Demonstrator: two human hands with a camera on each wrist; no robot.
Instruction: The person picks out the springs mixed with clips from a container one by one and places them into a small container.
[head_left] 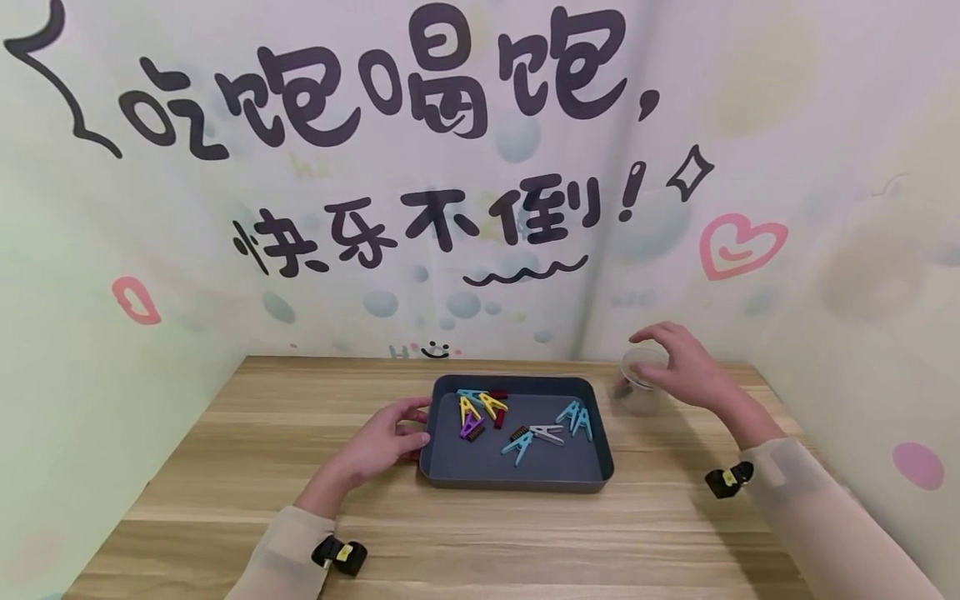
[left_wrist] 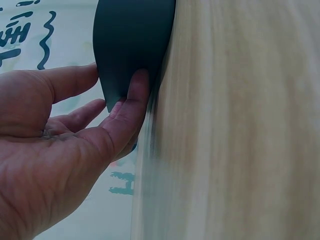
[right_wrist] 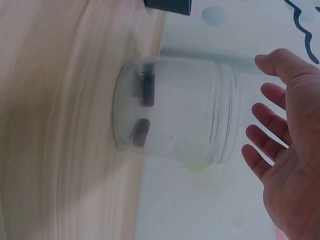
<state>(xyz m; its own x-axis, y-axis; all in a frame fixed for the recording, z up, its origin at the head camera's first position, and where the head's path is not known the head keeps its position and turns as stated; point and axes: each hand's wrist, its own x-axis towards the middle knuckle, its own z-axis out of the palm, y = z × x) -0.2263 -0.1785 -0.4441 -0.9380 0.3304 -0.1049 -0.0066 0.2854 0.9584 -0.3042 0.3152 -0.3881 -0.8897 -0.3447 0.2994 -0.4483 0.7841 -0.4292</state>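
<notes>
1. Clear jar (right_wrist: 187,107), right of tray (head_left: 480,467): probably light, stiff, slippery; grip round its side.
2. Right hand (head_left: 690,371): fingers wide, above jar.
3. Left hand (head_left: 375,442): fingers extended, touching tray's left wall.

Both arms (head_left: 832,504) forward; left grip (head_left: 384,437) spread; right grip (head_left: 686,368) (slightly higher) loosely curved.

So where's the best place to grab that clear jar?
Probably the upper wall of the jar, just below its rim, coming down from the right. It stands upright and round-sided, the tray is to its left, and the right hand is above it.
</notes>
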